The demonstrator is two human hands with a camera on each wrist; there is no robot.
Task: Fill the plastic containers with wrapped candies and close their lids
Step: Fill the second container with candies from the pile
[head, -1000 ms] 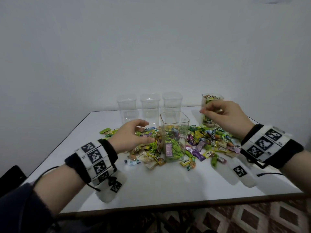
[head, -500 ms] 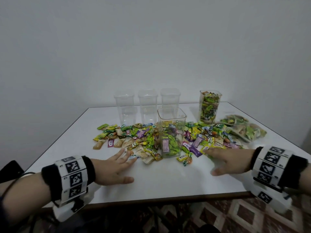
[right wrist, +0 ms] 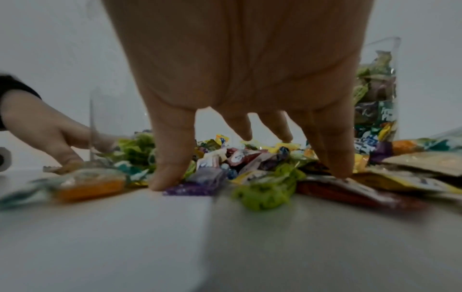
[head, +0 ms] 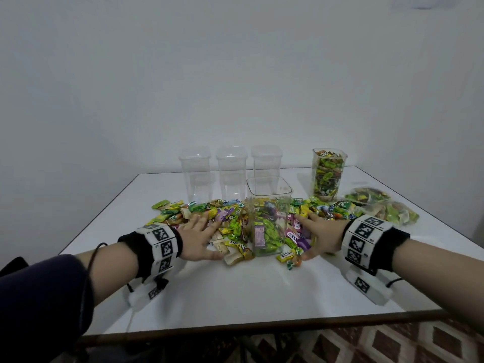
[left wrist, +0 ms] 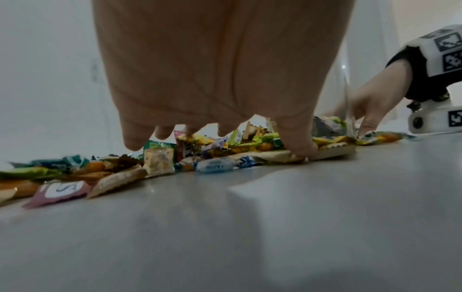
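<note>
A clear square container [head: 269, 216], partly filled with candies and lidless, stands mid-table in a wide heap of wrapped candies [head: 230, 221]. My left hand [head: 200, 238] lies flat with spread fingers on the candies left of it; in the left wrist view my left hand [left wrist: 220, 126] has its fingertips down on the wrappers [left wrist: 160, 162]. My right hand [head: 318, 233] lies flat on the candies right of the container. In the right wrist view my right hand [right wrist: 250, 150] spreads over the pile [right wrist: 250, 164]. Neither hand holds anything.
Three empty clear containers [head: 231, 174] stand in a row at the back. A full lidless container [head: 328, 175] stands at the back right, next to clear bags of candies [head: 382, 208]. The white table [head: 262, 292] has bare surface toward its near edge.
Both hands dropped from above the containers to the table's near part, then slid forward onto the candy heap on either side of the middle container.
</note>
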